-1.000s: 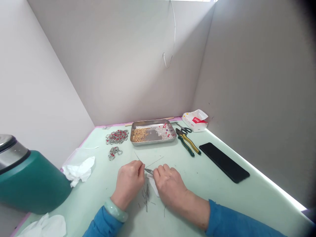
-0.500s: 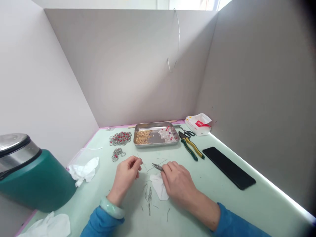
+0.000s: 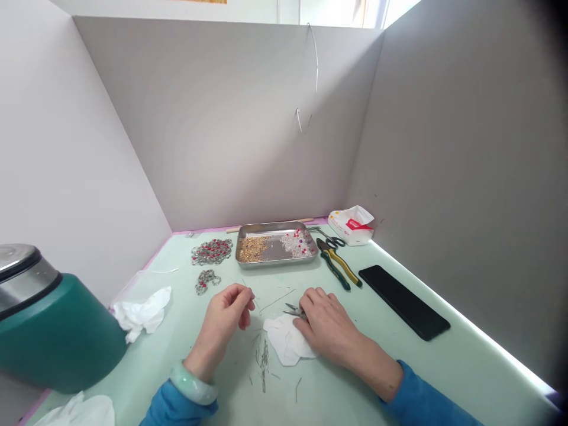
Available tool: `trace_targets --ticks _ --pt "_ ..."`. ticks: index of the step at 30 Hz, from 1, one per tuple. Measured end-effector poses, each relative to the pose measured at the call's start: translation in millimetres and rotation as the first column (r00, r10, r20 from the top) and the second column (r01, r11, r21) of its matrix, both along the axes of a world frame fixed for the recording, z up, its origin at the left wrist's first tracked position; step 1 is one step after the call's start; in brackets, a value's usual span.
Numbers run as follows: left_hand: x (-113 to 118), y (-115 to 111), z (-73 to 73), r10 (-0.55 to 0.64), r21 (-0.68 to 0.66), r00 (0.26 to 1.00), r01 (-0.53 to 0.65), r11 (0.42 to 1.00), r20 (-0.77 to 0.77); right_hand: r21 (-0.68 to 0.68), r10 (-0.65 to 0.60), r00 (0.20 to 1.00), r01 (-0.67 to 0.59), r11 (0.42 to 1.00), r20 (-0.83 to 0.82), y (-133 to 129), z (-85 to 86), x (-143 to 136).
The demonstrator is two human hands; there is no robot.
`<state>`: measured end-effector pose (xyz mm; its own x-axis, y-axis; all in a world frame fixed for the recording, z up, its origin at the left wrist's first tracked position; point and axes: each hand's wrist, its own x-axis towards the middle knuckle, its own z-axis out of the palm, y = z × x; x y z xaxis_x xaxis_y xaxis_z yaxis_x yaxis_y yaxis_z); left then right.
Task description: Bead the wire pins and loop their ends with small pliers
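My left hand is closed in a pinch on a thin metal wire, of which only short ends show past the fingertips. My right hand grips small needle-nose pliers, their jaws apart and pointing left; the handles are hidden in the palm. A white tissue lies beneath and beside the right fingers. Between the hands a longer bent wire rests on the table. Closer to me is a small pile of cut wire pieces.
A metal tray holds gold, clear and red beads. Left of it lie two heaps of beaded chain. Green-yellow pliers, scissors, a tissue pack and a black phone are rightward. A green flask stands left.
My right hand has shifted slightly right, away from the left hand, and the pliers' jaws have opened. More of the tissue shows. My left hand keeps its pinch.
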<state>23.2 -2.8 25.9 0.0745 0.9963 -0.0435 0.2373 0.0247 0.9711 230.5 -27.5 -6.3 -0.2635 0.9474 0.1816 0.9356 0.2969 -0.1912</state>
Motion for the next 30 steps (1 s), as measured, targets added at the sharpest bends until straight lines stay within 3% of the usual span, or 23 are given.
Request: trace_targets --ticks 4,9,12,16,21,25,28,30 --pt "2 0 -0.9 -0.002 -0.051 1.0 0.001 0.999 -0.023 -0.049 0.008 1.0 -0.009 0.999 -0.025 20 5.0 17" --pt "7 -3 -1.8 -0.045 -0.047 0.999 0.044 0.998 -0.021 0.056 -0.286 0.952 0.281 0.958 0.112 75 1.8 49" --pt "9 -3 -2.3 -0.025 -0.021 0.999 0.025 0.999 -0.026 0.08 -0.344 0.929 0.335 0.939 0.139 101 -6.4 54" --pt "6 -1 -2.5 0.032 0.013 0.999 -0.032 0.999 -0.041 0.077 -0.385 0.91 0.377 0.923 0.154 117 -15.4 50" --pt "0 3 -5.5 0.066 0.028 0.998 -0.066 0.997 -0.023 0.033 -0.38 0.912 0.379 0.925 0.155 121 -14.0 50" --pt "-2 5 -8.8 0.062 0.032 0.998 -0.061 0.998 -0.019 -0.009 -0.336 0.933 0.34 0.94 0.132 111 0.5 52" --pt "-2 6 -9.3 0.059 0.034 0.998 -0.059 0.998 -0.007 -0.063 -0.247 0.966 0.251 0.966 0.076 90 14.3 41" --pt "-2 5 -9.3 0.054 0.045 0.998 -0.054 0.998 0.018 -0.123 -0.114 0.993 0.114 0.986 0.007 68 19.1 24"
